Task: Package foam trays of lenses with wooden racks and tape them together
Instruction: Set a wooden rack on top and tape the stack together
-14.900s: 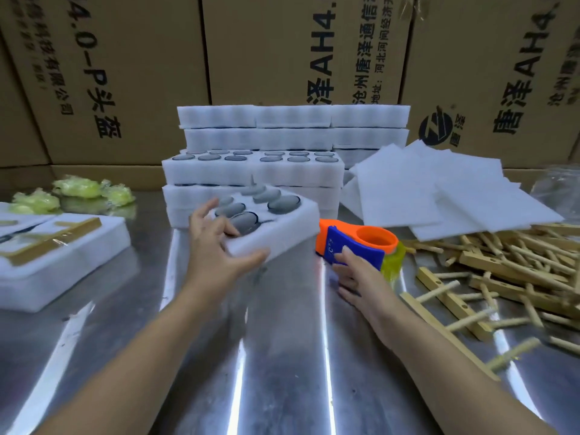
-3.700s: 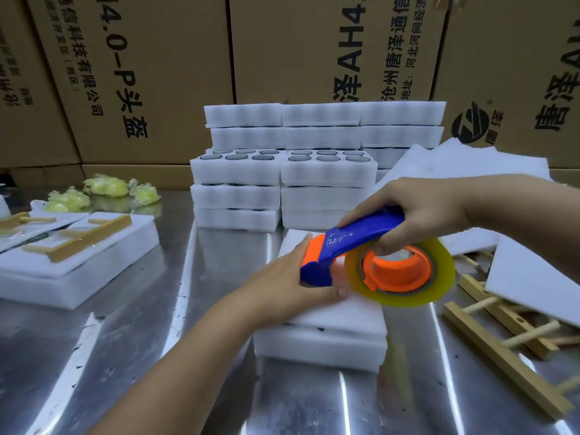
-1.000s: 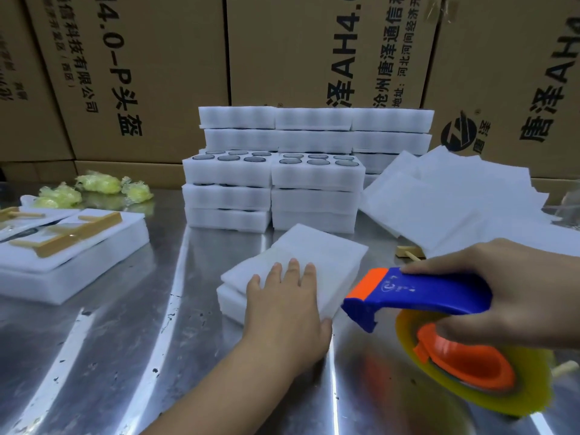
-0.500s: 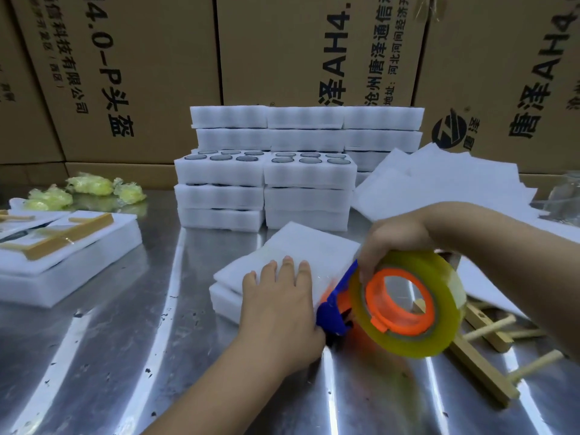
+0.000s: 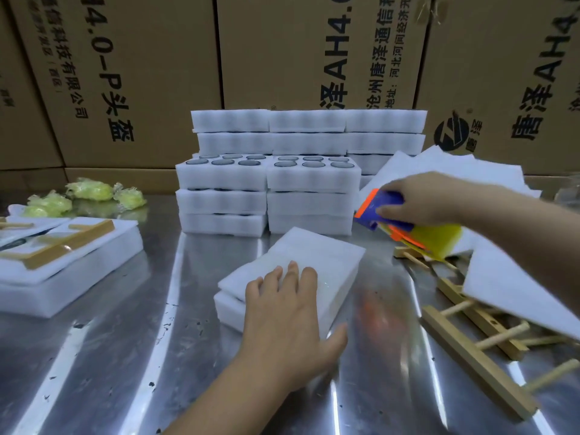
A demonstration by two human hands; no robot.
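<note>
While the left hand (image 5: 287, 312) presses flat on the near foam pack (image 5: 317, 262), the right hand (image 5: 420, 200) grips the dispenser (image 5: 405, 226) far right.

The foam trays (image 5: 266, 180) are white, with dark grey lenses (image 5: 314, 164). The tape dispenser (image 5: 405, 224) is blue and orange, its tape yellow. The racks (image 5: 477, 359) are pale wood, the boxes (image 5: 141, 73) brown with black print.

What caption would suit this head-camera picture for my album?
Left hand presses a covered foam tray flat while the right hand holds a tape dispenser aloft.
</note>
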